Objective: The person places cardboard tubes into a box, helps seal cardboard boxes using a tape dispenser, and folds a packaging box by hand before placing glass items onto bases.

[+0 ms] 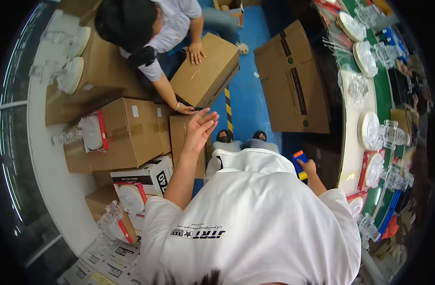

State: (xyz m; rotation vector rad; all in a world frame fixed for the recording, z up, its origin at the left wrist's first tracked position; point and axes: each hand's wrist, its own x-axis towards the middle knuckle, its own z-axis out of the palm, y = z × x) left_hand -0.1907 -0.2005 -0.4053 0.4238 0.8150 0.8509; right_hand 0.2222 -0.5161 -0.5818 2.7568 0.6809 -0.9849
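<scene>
My left hand (pixel 202 131) is raised in front of my body, fingers stretched out and slightly curled, with nothing visible in it. It is near a co-worker's hand (pixel 184 109), which touches the lower end of a closed cardboard box (pixel 205 71). The co-worker's other hand (pixel 196 52) lies flat on that box's top. Low on the right, my right hand (pixel 309 167) is closed around a blue, orange and yellow hand-held object (pixel 300 161), whose exact kind I cannot make out. A tall flattened-looking carton (pixel 293 80) stands ahead on the right.
Stacked cardboard boxes (pixel 127 128) and a white printed box (pixel 153 173) are on the left. Along the right runs a bench (pixel 350 142) with clear glassware and round white-wrapped pieces (pixel 368 130). The blue floor (pixel 251 61) has a yellow-black stripe (pixel 228 111).
</scene>
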